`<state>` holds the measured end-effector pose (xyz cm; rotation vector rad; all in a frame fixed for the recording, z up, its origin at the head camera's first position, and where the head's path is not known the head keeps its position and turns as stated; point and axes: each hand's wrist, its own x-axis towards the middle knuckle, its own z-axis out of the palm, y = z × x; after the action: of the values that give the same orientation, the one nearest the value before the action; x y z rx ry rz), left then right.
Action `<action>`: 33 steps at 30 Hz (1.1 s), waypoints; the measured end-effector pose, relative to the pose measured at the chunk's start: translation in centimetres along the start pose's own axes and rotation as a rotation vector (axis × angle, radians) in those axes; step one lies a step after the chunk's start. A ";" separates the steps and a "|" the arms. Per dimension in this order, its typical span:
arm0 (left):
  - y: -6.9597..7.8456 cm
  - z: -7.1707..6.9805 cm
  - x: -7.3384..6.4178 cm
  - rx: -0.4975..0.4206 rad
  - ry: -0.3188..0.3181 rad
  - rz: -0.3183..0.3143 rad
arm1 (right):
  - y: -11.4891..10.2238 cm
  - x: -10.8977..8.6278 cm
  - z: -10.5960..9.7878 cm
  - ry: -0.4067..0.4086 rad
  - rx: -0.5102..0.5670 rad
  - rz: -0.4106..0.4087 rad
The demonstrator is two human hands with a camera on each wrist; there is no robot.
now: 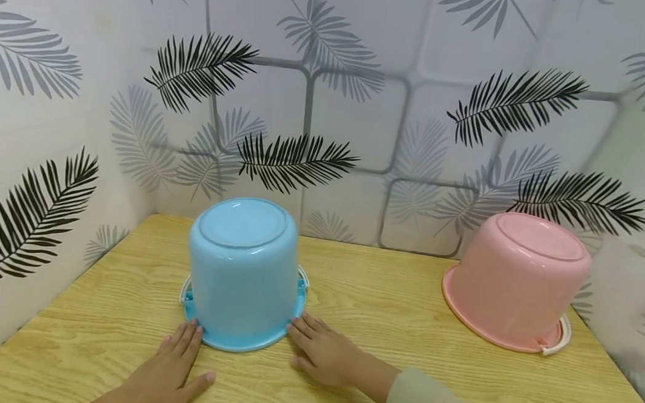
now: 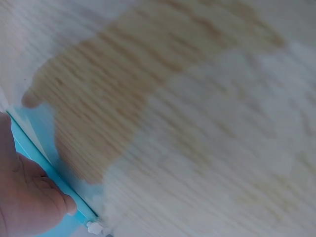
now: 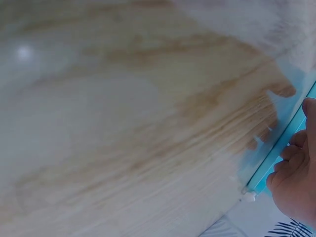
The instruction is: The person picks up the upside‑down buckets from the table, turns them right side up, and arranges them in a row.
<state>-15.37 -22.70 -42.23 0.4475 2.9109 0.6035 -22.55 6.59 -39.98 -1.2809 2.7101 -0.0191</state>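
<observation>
A blue bucket (image 1: 242, 283) stands upside down on the wood-grain table, left of the middle, its base facing up. Its white handle (image 1: 303, 277) shows at both sides, low by the rim. My left hand (image 1: 165, 370) lies with straight fingers, the tips touching the rim at its front left. At the front right of the rim, the fingertips of my right hand (image 1: 321, 352) touch it, fingers extended. Both wrist views show a blue rim edge (image 2: 54, 173) beside the hand, and in the right wrist view the right hand (image 3: 296, 168) overlaps that rim.
A pink bucket (image 1: 517, 287), also upside down, stands at the right of the table (image 1: 383, 304), its white handle (image 1: 560, 336) toward the right edge. Behind runs a wall (image 1: 356, 105) covered in a leaf pattern, with another wall at the left.
</observation>
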 end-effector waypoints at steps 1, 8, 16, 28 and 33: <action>0.0 0.0 0.0 -0.002 -0.005 0.001 | 0.0 -0.1 0.1 0.005 -0.002 -0.005; 0.5 -0.1 0.1 -0.037 -0.043 -0.008 | 0.3 -0.9 0.4 0.014 -0.017 -0.018; 0.9 0.0 0.2 -0.048 -0.044 0.015 | 0.4 -1.9 0.3 -0.002 -0.007 -0.011; 1.0 0.5 0.2 0.000 -0.016 0.083 | 0.7 -3.5 0.1 -0.002 0.039 -0.020; 1.1 0.6 0.2 0.030 0.001 0.121 | 0.8 -4.1 0.2 0.003 0.038 -0.019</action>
<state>-15.18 -21.47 -42.32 0.6317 2.9135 0.5768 -20.54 10.24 -39.77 -1.2968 2.6865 -0.0739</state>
